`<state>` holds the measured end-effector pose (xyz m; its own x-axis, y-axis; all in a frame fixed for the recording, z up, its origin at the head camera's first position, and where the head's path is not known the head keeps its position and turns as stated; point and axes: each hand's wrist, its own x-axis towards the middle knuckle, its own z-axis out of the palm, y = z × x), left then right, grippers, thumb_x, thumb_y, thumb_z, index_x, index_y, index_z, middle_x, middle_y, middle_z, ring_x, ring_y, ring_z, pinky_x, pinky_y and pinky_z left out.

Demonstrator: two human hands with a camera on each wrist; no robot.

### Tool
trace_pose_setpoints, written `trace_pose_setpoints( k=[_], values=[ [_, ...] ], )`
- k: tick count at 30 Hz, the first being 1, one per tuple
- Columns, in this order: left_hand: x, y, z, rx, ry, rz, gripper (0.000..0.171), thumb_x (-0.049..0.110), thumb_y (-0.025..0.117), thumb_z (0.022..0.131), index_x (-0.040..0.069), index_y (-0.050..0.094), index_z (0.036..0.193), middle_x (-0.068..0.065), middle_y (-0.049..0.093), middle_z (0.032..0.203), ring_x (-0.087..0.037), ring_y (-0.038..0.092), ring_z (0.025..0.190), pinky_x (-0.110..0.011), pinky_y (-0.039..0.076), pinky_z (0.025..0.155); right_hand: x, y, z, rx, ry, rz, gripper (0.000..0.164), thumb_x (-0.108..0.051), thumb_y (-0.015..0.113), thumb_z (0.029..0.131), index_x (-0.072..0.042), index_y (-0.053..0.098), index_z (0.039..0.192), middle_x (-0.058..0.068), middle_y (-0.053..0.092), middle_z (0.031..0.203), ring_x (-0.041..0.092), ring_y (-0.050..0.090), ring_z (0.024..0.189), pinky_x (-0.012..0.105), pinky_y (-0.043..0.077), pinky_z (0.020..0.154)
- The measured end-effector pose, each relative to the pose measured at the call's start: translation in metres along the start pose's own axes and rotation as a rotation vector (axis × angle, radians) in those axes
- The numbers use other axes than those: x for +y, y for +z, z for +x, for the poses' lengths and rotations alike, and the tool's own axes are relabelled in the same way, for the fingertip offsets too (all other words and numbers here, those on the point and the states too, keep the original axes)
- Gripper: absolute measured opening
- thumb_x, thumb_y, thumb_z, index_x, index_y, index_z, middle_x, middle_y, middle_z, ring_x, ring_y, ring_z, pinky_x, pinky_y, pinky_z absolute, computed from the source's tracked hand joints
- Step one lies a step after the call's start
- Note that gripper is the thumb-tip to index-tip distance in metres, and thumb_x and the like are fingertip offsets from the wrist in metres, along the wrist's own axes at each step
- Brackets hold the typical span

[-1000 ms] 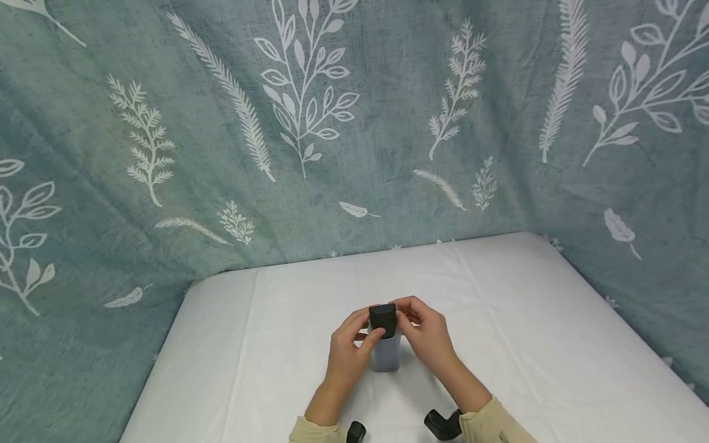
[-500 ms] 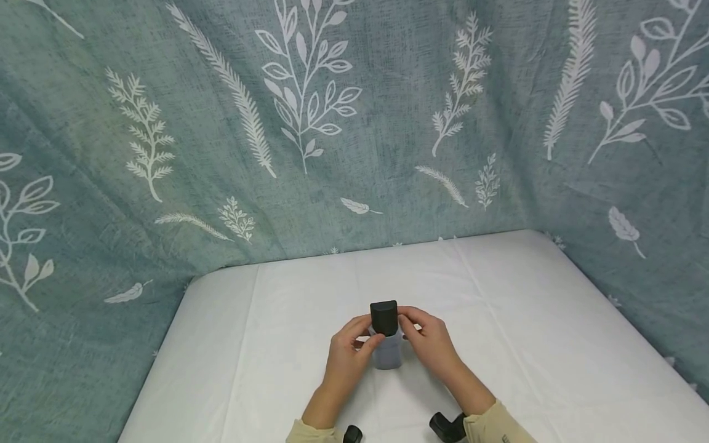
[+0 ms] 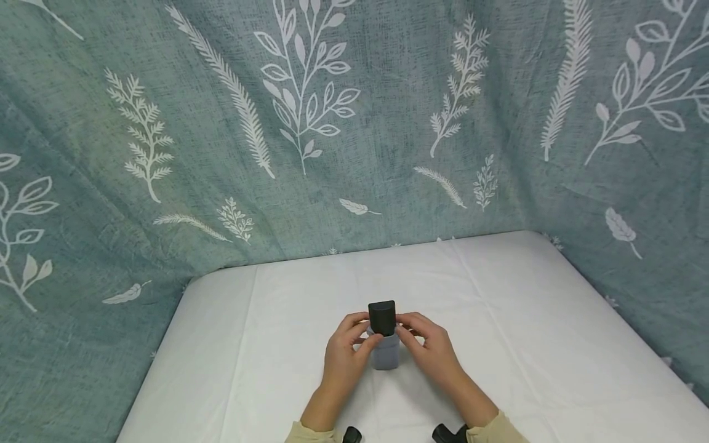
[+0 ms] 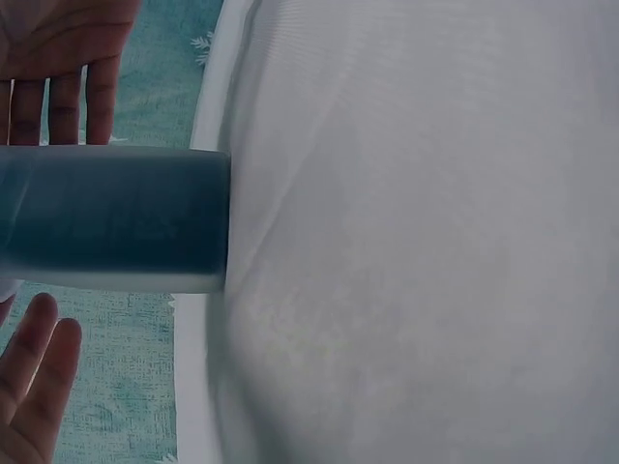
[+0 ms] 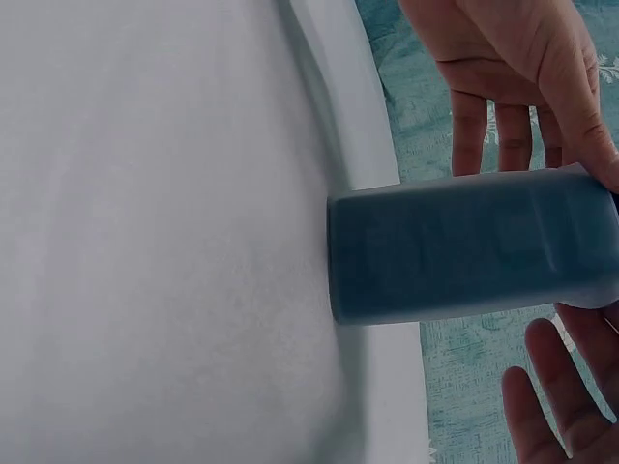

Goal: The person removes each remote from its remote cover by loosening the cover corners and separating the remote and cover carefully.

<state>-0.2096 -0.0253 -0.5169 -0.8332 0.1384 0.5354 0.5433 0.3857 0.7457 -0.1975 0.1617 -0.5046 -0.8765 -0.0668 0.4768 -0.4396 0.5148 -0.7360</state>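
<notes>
A tall grey-blue plastic container (image 3: pixel 385 357) with a black lid (image 3: pixel 382 317) stands upright between my hands in the head view. The lid's broad dark face is tipped up towards the head camera. My left hand (image 3: pixel 344 357) holds the top from the left, its thumb at the front just under the lid. From the right, my right hand (image 3: pixel 433 347) pinches the upper edge with thumb and forefinger. Both wrist views show the container (image 4: pixel 116 220) sideways, its base on the white surface; the other fingers are spread off its walls. The lid is mostly out of the wrist views.
A white cloth-covered table (image 3: pixel 299 320) lies under everything. Behind and beside it hangs a green-blue curtain (image 3: pixel 388 123) with white leaf prints. Black wrist devices (image 3: pixel 450 433) show near the sleeves at the bottom edge.
The black lid has tipped up, so more of its flat face shows and its sloping top face is gone. My right hand's fingers have come slightly lower. The container stays in place.
</notes>
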Motion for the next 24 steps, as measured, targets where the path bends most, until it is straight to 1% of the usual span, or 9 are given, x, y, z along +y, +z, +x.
trace_pose_setpoints(
  k=[3,6,9,11,12,15,17,22,24],
  values=[
    [0.0,0.0,0.0,0.016,0.007,0.005,0.032,0.026,0.077,0.085,0.007,0.076,0.111,-0.001,0.071,0.111,-0.018,0.07,0.097,-0.022,0.06,0.071,0.0,0.0,-0.001,-0.028,0.006,-0.006,0.028,-0.015,0.071,0.093,-0.009,0.072,0.119,-0.001,0.074,0.107,0.003,0.067,0.088,0.035,0.06,0.078],
    [-0.001,0.001,-0.002,0.047,0.017,0.001,0.034,0.023,0.078,0.084,0.006,0.075,0.114,-0.003,0.074,0.102,-0.019,0.071,0.09,-0.021,0.06,0.069,0.001,0.001,-0.001,-0.026,0.011,-0.026,0.032,-0.015,0.074,0.089,-0.008,0.071,0.121,0.002,0.076,0.105,0.005,0.069,0.087,0.039,0.06,0.078],
    [-0.001,0.001,-0.004,0.079,0.006,-0.011,0.034,0.022,0.079,0.084,0.008,0.074,0.114,-0.005,0.077,0.095,-0.018,0.073,0.085,-0.019,0.059,0.067,0.002,0.001,-0.002,-0.014,0.039,-0.03,0.033,-0.015,0.076,0.087,-0.01,0.071,0.119,0.002,0.078,0.101,0.008,0.072,0.085,0.038,0.06,0.077],
    [-0.001,0.0,-0.005,0.093,0.001,-0.006,0.029,0.022,0.079,0.085,0.01,0.075,0.111,-0.005,0.078,0.092,-0.016,0.075,0.082,-0.017,0.058,0.067,0.002,0.001,-0.003,-0.006,0.063,-0.024,0.033,-0.017,0.077,0.086,-0.012,0.072,0.118,0.0,0.079,0.098,0.009,0.074,0.085,0.035,0.06,0.077],
    [0.0,-0.001,-0.006,0.097,-0.005,0.003,0.026,0.022,0.078,0.085,0.01,0.075,0.108,-0.004,0.079,0.091,-0.014,0.075,0.081,-0.017,0.058,0.066,0.001,0.001,-0.003,-0.004,0.076,-0.022,0.033,-0.017,0.078,0.086,-0.013,0.072,0.118,-0.001,0.079,0.096,0.011,0.074,0.086,0.035,0.06,0.077],
    [0.005,-0.002,-0.005,0.099,-0.029,0.048,0.018,0.022,0.076,0.089,0.01,0.075,0.102,-0.003,0.079,0.088,-0.011,0.075,0.079,-0.015,0.057,0.066,-0.002,0.001,-0.003,-0.001,0.11,-0.014,0.033,-0.02,0.078,0.086,-0.016,0.071,0.118,-0.002,0.079,0.096,0.014,0.075,0.087,0.035,0.06,0.079],
    [0.008,-0.003,-0.004,0.092,-0.055,0.05,0.017,0.02,0.074,0.09,0.008,0.075,0.102,-0.003,0.079,0.09,-0.012,0.076,0.079,-0.016,0.058,0.066,-0.003,0.001,-0.002,-0.003,0.13,-0.008,0.033,-0.021,0.078,0.086,-0.017,0.071,0.118,-0.002,0.079,0.097,0.015,0.075,0.088,0.035,0.06,0.079],
    [0.012,-0.003,0.001,0.079,-0.121,-0.049,0.017,0.015,0.073,0.091,0.007,0.076,0.106,-0.006,0.079,0.095,-0.016,0.076,0.081,-0.018,0.059,0.067,-0.004,0.002,0.002,0.009,0.154,0.011,0.029,-0.02,0.077,0.087,-0.016,0.071,0.115,-0.001,0.079,0.1,0.012,0.075,0.09,0.026,0.059,0.08],
    [0.013,-0.003,0.006,0.08,-0.14,-0.082,0.018,0.013,0.073,0.091,0.007,0.076,0.107,-0.007,0.079,0.097,-0.017,0.076,0.081,-0.017,0.059,0.067,-0.005,0.002,0.006,0.017,0.148,0.017,0.028,-0.02,0.076,0.088,-0.016,0.071,0.116,0.0,0.078,0.101,0.012,0.075,0.091,0.026,0.059,0.08]
  ],
)
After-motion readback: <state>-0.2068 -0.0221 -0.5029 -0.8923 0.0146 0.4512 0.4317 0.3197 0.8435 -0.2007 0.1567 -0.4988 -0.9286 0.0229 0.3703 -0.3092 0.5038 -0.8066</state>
